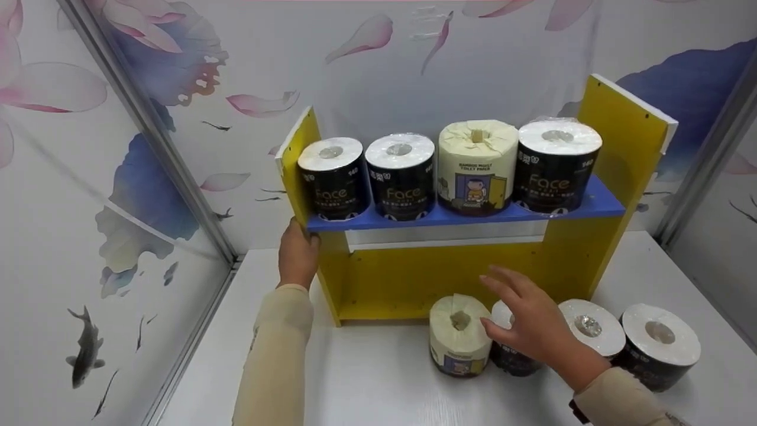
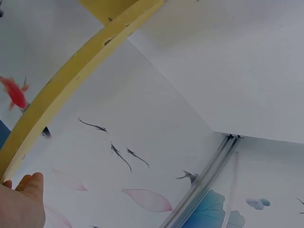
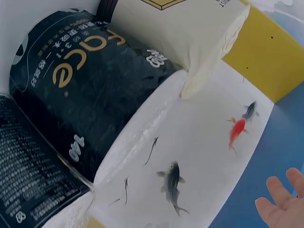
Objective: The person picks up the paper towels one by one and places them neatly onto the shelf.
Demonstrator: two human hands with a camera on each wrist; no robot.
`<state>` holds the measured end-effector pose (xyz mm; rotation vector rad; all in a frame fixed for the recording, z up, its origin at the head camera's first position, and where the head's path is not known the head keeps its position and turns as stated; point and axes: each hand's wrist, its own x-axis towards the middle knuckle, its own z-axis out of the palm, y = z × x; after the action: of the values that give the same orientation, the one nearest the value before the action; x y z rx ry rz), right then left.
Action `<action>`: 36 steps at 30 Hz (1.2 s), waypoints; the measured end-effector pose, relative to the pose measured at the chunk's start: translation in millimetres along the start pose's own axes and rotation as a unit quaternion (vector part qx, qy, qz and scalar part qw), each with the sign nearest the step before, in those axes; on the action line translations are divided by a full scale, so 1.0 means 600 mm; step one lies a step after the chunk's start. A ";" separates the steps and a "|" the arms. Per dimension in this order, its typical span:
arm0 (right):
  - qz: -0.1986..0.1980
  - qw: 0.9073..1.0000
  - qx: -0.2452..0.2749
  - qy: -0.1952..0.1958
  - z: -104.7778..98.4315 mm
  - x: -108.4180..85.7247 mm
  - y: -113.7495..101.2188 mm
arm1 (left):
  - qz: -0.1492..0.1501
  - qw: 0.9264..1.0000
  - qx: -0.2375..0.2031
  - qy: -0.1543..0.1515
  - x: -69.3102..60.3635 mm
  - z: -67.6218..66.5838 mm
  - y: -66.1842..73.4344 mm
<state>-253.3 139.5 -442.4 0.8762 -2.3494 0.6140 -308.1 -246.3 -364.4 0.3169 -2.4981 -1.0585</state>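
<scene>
White table (image 1: 366,384) supports an upright cream roll (image 1: 456,344) just left of the nearer right hand (image 1: 533,319), fingers spread, holding nothing. Left hand (image 1: 298,255) grips the yellow shelf (image 1: 402,278).

The person's left arm (image 1: 277,355), in a long beige cloth sleeve, stretches far forward, and at its end the bare left grip (image 1: 297,257) is closed in a hold, thumb on the inner side, the fingers mostly hidden from me. The right arm (image 1: 624,399), sleeved in similar beige cloth, slants in low from the right. Its bare wrist leads to the bare right grip (image 1: 528,316), fingers loosely extended and slightly parted, thumb well apart beneath them.
</scene>
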 end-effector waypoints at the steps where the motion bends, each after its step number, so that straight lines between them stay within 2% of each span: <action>1: 0.002 1.000 0.001 -0.003 0.001 0.000 -0.001 | -0.001 1.000 -0.001 -0.001 0.000 0.000 0.000; 13: 0.034 0.999 0.014 -0.038 0.020 -0.011 -0.008 | 0.015 1.000 0.003 0.011 0.001 0.002 -0.002; 22: 0.083 0.991 0.024 -0.104 0.027 -0.013 -0.012 | 0.006 1.000 0.002 0.002 0.003 0.001 -0.004; 29: 0.088 0.989 0.026 -0.118 0.042 -0.013 -0.013 | 0.004 1.000 -0.005 0.005 0.002 0.001 -0.005; 36: 0.108 0.984 0.029 -0.137 0.053 -0.017 -0.009 | -0.012 1.000 -0.015 -0.002 0.000 0.003 -0.002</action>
<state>-253.8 121.9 -471.3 0.7777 -2.7121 0.6896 -309.0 -245.8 -366.4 0.3371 -2.4849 -1.1074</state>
